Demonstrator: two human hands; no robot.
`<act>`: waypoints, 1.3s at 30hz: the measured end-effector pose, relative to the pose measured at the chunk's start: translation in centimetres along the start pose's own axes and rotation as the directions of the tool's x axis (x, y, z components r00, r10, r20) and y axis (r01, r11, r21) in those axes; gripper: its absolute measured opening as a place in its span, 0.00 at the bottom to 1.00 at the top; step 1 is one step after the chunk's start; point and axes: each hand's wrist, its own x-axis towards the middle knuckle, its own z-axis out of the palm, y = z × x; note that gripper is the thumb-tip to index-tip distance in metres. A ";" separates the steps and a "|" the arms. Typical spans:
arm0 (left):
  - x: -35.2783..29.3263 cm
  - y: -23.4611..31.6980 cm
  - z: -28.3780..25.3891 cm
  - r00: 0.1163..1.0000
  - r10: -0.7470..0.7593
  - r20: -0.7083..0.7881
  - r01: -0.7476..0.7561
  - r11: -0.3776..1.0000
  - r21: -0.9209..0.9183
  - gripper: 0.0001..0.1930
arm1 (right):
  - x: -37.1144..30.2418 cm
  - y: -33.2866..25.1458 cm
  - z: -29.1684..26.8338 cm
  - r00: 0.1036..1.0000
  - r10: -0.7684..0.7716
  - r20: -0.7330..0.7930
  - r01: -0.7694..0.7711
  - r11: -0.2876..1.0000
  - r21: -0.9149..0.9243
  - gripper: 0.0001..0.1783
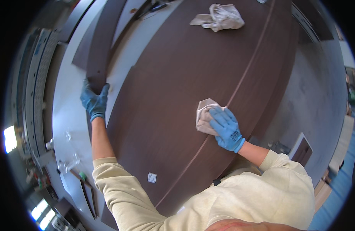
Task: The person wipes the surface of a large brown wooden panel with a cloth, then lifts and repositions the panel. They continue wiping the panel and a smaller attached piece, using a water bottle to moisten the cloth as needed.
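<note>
My right hand (225, 129), in a light blue glove, presses a crumpled off-white cloth (204, 115) onto a large dark brown panel (173, 81). The cloth lies beside a pale lengthwise line on the panel, its right part hidden under my fingers. At the left, my left hand (95, 101), in a darker blue glove, grips the near end of a long narrow brown board (101, 42), thumb on one side and fingers on the other. A small white label (152, 177) sticks to the panel between my arms.
A second crumpled cloth (220, 18) lies at the panel's far end. The panel rests on a pale grey table (62, 111). Clear plastic pieces (71, 163) and thin dark strips (89, 198) lie at the left. A grey surface (301, 84) extends at the right.
</note>
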 end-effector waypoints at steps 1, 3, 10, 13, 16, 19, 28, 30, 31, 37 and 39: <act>1.4 0.7 1.0 0.998 -0.042 0.039 0.043 0.998 -0.035 0.49 | -0.1 0.1 0.0 1.000 0.005 -0.004 -0.005 1.000 0.009 0.32; 3.1 1.9 3.0 1.000 -0.023 0.006 0.022 0.998 0.067 0.49 | -0.2 0.3 0.0 1.000 0.006 0.021 -0.006 1.000 0.017 0.33; 8.7 0.1 8.6 0.991 0.009 0.135 -0.016 0.999 0.048 0.50 | 0.0 0.5 0.3 0.998 0.059 0.011 -0.059 0.998 0.024 0.27; 10.7 -1.3 9.5 0.978 0.037 0.207 -0.078 0.978 0.194 0.49 | -0.1 0.7 0.5 0.999 0.033 0.014 -0.033 0.999 -0.018 0.20; 11.8 -0.9 9.2 0.956 0.003 0.294 -0.127 0.906 0.404 0.49 | -0.1 0.6 0.9 0.999 0.027 0.023 -0.026 0.999 -0.033 0.17; 9.2 0.4 8.0 0.960 0.242 0.144 -0.281 0.819 0.500 0.49 | 0.4 1.7 0.0 0.999 -0.020 0.048 0.017 0.998 0.060 0.24; -26.7 -6.3 -7.2 0.964 -0.266 0.012 0.264 0.961 0.086 0.39 | 3.4 22.3 -13.2 0.866 0.110 -0.488 -0.213 0.964 -0.160 0.31; -38.8 -7.4 -12.6 0.807 -0.588 -0.056 0.581 0.774 0.249 0.41 | 1.9 24.1 -10.1 0.917 0.091 -0.389 -0.234 0.911 -0.340 0.34; -44.5 -7.7 -15.0 0.667 -0.738 -0.104 0.725 0.610 0.318 0.44 | 1.2 23.8 -8.0 0.925 0.057 -0.375 -0.216 0.892 -0.398 0.35; -72.6 -5.4 -26.7 0.139 -0.929 -0.343 0.867 -0.054 0.496 0.43 | -3.7 8.1 1.1 0.989 0.038 -0.141 -0.091 0.917 -0.389 0.43; -78.3 -4.4 -28.3 0.017 -0.931 -0.363 0.879 -0.160 0.450 0.44 | -6.0 0.1 4.1 0.999 0.024 -0.023 -0.030 0.947 -0.321 0.43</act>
